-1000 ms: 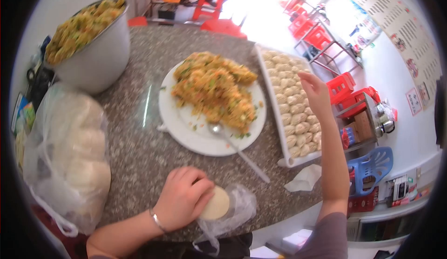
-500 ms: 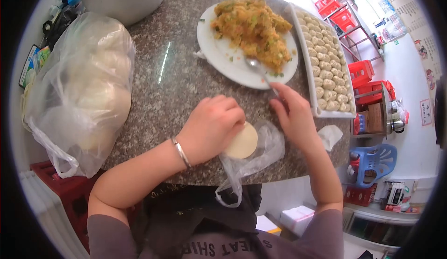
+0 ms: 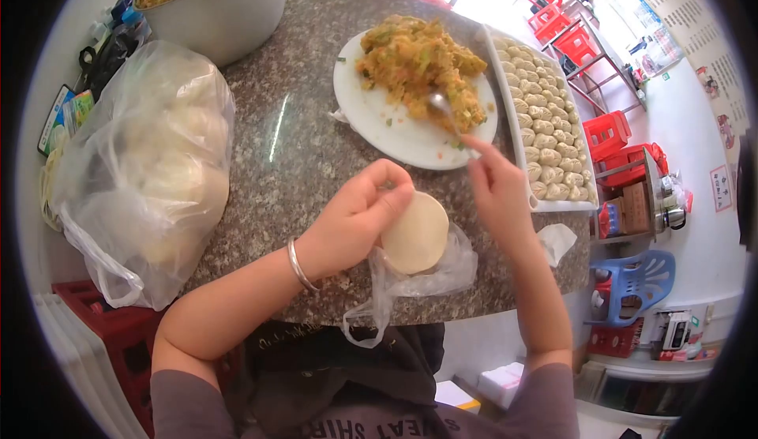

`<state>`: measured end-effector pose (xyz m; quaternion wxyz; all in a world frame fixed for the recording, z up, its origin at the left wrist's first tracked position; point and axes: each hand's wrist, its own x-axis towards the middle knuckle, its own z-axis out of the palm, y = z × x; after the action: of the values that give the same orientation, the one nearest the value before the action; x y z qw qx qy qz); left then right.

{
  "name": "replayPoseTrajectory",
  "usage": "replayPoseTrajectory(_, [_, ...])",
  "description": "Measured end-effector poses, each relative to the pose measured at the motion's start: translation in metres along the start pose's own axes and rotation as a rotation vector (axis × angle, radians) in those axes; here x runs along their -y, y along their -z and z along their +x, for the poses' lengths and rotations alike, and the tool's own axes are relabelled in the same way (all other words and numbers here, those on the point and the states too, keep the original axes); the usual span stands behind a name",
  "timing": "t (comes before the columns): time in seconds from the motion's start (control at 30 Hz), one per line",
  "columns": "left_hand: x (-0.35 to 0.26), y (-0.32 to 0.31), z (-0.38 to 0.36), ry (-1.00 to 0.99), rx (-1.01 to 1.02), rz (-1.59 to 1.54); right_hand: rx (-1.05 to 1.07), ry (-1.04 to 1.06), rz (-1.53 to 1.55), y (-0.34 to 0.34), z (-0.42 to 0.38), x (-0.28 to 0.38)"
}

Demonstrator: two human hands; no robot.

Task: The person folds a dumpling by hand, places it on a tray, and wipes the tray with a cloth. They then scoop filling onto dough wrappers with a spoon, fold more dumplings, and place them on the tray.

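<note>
My left hand (image 3: pixel 355 222), with a silver bangle at the wrist, pinches the left edge of a round, pale dumpling wrapper (image 3: pixel 416 235). Under the wrapper lies a crumpled clear plastic bag (image 3: pixel 446 273) at the table's near edge. My right hand (image 3: pixel 499 190) is closed around the handle of a metal spoon (image 3: pixel 440 104). The spoon's bowl presses against a mound of orange-yellow filling with green bits (image 3: pixel 414 64). That filling is heaped on a white oval plate (image 3: pixel 371 127). Fingers on the far side of the wrapper are hidden.
A white tray (image 3: pixel 517 151) of pleated dumplings (image 3: pixel 545 123) stands right of the plate. On the left sits a large plastic bag of pale dough-like contents (image 3: pixel 170 163). Behind it is a big pot (image 3: pixel 229 16) of filling. A crumpled tissue (image 3: pixel 557 243) lies near the right edge.
My right hand has pushed the spoon from the plate's near side into the filling. My left hand has turned, and more of the wrapper shows. The view has shifted slightly.
</note>
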<state>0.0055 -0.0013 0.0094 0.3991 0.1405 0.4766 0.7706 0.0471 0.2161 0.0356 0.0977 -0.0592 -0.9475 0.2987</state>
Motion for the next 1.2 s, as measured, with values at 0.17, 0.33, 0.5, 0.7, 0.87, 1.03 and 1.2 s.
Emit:
replayPoseTrajectory(0.17, [-0.002,0.004,0.006,0.02,-0.08,-0.196,0.094,0.124,-0.032,-0.001,0.005,0.015])
replayPoseTrajectory(0.33, [0.004,0.011,0.009,0.108,-0.081,-0.382,-0.025,0.177,-0.022,-0.006,0.03,0.011])
replayPoseTrajectory(0.5, [-0.001,0.011,0.008,0.145,-0.122,-0.421,0.102,0.102,-0.142,0.008,0.025,0.017])
replayPoseTrajectory(0.7, [0.002,0.014,0.007,0.162,-0.173,-0.459,-0.002,0.254,-0.101,-0.01,0.032,0.002])
replayPoseTrajectory(0.87, [-0.002,0.013,0.009,0.084,-0.19,-0.518,0.128,0.054,0.049,-0.003,0.006,0.005])
replayPoseTrajectory(1.03, [-0.011,0.008,0.008,-0.002,-0.162,-0.614,0.129,0.04,0.228,-0.019,-0.026,0.005])
replayPoseTrajectory(1.2, [-0.009,0.011,0.01,-0.073,-0.13,-0.646,0.16,0.103,0.157,-0.004,-0.037,0.023])
